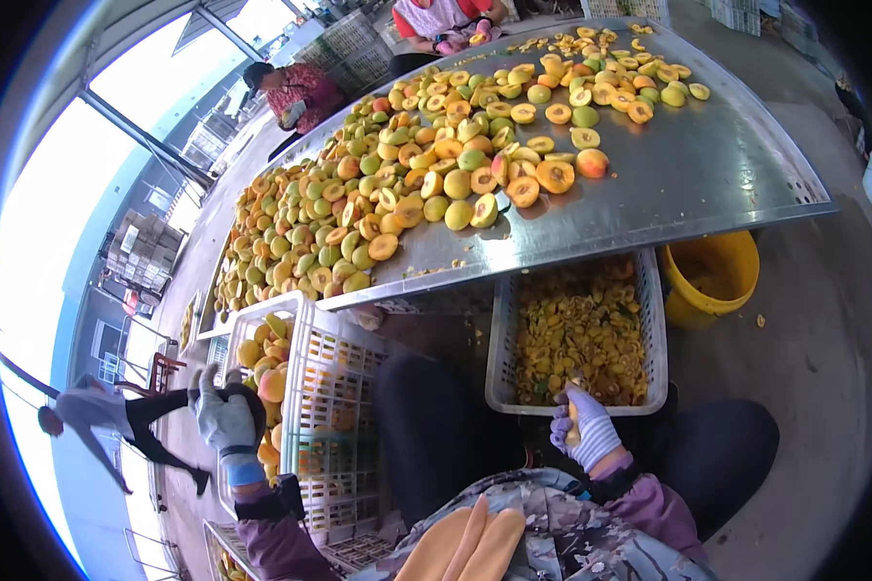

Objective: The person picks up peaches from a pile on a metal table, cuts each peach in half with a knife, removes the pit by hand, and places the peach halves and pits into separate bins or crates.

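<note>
My left hand [225, 418], in a pale glove with a blue cuff, is raised at the left side of a white plastic crate [334, 416] of whole peaches [272, 384]. Its fingers stretch upward, apart; beside the palm is a dark curved shape I cannot make out. My right hand [591, 434], in a purple striped glove, is closed around a small tan piece [574, 422] whose kind is mostly hidden by the fingers. It is over the near edge of a grey crate [499, 387] filled with yellowish fruit scraps [576, 339].
A metal table [688, 184] ahead bears a heap of whole and halved peaches [358, 208]. A yellow bucket [712, 310] stands right of the scrap crate. Two people [305, 97] [446, 24] are at the table's far side; another person [107, 412] walks at the left.
</note>
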Tool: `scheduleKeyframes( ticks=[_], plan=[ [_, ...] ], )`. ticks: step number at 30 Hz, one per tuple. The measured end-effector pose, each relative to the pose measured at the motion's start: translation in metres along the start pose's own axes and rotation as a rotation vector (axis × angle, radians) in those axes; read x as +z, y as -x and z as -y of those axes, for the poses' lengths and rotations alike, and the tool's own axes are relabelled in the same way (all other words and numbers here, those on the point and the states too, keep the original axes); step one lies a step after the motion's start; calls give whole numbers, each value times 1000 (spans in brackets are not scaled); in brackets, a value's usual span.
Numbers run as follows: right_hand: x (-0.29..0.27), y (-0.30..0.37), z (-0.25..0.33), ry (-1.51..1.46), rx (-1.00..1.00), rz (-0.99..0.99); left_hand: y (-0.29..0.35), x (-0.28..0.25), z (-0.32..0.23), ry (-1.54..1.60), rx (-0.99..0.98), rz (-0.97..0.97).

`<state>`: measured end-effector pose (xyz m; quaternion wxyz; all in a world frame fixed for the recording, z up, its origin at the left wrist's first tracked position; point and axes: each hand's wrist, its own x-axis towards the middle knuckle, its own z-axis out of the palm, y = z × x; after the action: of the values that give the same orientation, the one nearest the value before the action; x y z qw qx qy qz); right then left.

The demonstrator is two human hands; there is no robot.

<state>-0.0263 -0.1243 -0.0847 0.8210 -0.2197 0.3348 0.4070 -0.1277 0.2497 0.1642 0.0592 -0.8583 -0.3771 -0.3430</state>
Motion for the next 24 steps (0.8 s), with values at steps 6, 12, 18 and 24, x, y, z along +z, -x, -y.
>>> scheduleKeyframes(
  ticks=[6, 12, 18, 24],
  plan=[
    [10, 28, 15, 272, -264, -15, -25, 103, -91, 617, 376, 269],
    [-7, 23, 27, 422, -503, -90, -25, 212, -252, 340, 629, 599],
    [-2, 18, 44, 480, -624, -238, -23, 276, -329, 178, 830, 797],
    [-12, 7, 43, 626, -633, -282, -12, 280, -344, 142, 799, 1024]
  ],
)
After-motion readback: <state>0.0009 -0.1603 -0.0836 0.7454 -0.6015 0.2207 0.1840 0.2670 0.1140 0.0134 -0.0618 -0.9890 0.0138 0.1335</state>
